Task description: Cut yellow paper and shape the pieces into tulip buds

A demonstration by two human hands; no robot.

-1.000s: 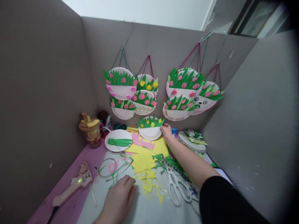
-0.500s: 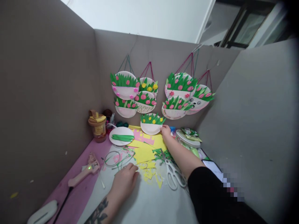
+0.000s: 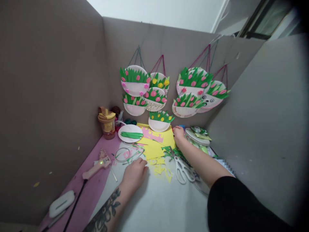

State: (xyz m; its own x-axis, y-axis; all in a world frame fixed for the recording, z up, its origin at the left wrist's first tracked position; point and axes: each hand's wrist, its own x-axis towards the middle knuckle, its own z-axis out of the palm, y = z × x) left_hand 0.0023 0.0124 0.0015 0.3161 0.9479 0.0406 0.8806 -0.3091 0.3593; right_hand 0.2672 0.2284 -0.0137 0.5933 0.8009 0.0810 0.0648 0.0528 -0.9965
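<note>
1. Grey panels (image 3: pixel 185 45) box in a table (image 3: pixel 159 203) covered in white and pink. At the centre of the frame a plate pocket (image 3: pixel 159 125) with paper grass and yellow flowers stands upright before the back panel, at the far end of the yellow paper (image 3: pixel 154 151).
2. Right hand (image 3: pixel 178 134), right of centre, is just beside the pocket's right edge, seemingly apart from it. Its fingers are drawn in narrow; whether they pinch anything, I cannot tell.
3. Left hand (image 3: pixel 135 172), lower centre, rests near the yellow scraps (image 3: pixel 159 169), fingers loosely bent; its palm is hidden, so I cannot tell if it holds anything.
4. For a steady stand, I would check that the pocket's lower rim is firmly footed and avoid brushing the grass tips.
5. Scissors (image 3: pixel 178 160) lie beside the right forearm, so lift it clear. A green light shows on the glue gun (image 3: pixel 96 168); treat it as hot.
6. "HAPPY" reads on a hanging plate (image 3: pixel 155 104) above; the line beneath is partly hidden. Print on the brown cup (image 3: pixel 106 125), left of centre, and the packets (image 3: pixel 200 130), at right, is illegible.
</note>
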